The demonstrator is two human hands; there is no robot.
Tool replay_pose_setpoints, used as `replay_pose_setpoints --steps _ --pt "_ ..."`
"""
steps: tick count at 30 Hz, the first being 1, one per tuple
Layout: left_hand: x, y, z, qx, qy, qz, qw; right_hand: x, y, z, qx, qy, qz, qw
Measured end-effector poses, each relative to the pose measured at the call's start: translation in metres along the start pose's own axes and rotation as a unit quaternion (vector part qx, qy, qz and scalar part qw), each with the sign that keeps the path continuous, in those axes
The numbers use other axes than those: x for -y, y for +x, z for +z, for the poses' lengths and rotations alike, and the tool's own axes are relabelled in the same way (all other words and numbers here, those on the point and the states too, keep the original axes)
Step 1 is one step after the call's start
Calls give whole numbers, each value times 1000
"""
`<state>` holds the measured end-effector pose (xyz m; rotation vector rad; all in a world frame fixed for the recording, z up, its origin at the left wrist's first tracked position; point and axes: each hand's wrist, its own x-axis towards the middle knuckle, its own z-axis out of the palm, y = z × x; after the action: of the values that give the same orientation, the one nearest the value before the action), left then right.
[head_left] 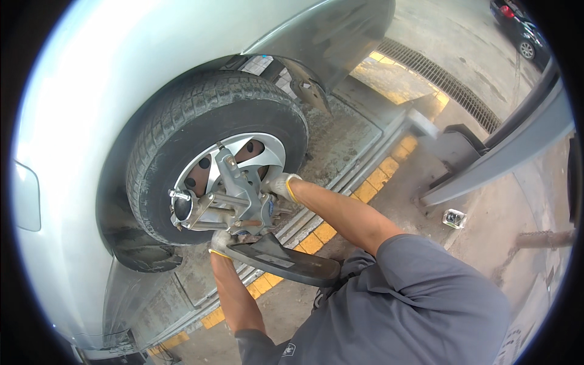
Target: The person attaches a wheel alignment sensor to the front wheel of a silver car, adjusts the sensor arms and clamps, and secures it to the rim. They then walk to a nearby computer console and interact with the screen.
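Observation:
A grey metal wheel alignment clamp (234, 191) sits against the silver alloy rim (267, 143) of a car wheel with a black tyre (164, 140). One of its arms reaches up to the rim's upper edge. A long dark panel (292, 264) sticks out from the clamp toward me. My left hand (221, 243), in a pale glove with a yellow cuff, grips the clamp's lower side beside the panel. On the far right side of the clamp, my right hand (281, 187), gloved alike, holds its body. The fingers of both hands are partly hidden by the clamp.
The silver car body (79, 140) arches over the wheel. Yellow blocks (313, 243) line the platform edge below it. A grey lift post (505, 158) rises at right, near a small box (454, 218) on the floor. Farther off are a floor grate (450, 85) and a dark car (523, 33).

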<state>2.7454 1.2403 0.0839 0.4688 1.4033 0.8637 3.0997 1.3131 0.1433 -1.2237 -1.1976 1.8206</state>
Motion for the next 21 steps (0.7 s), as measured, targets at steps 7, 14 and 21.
replay_pose_setpoints --steps 7,14,21 --pt "-1 25 -8 -38 -71 152 985 -21 18 1 -21 43 -21 999" --pt "21 -90 57 23 -181 177 967 8 8 -7 -1 -141 14 990" --pt "38 -94 91 -117 -230 444 858 7 26 1 -31 -236 -18 971"
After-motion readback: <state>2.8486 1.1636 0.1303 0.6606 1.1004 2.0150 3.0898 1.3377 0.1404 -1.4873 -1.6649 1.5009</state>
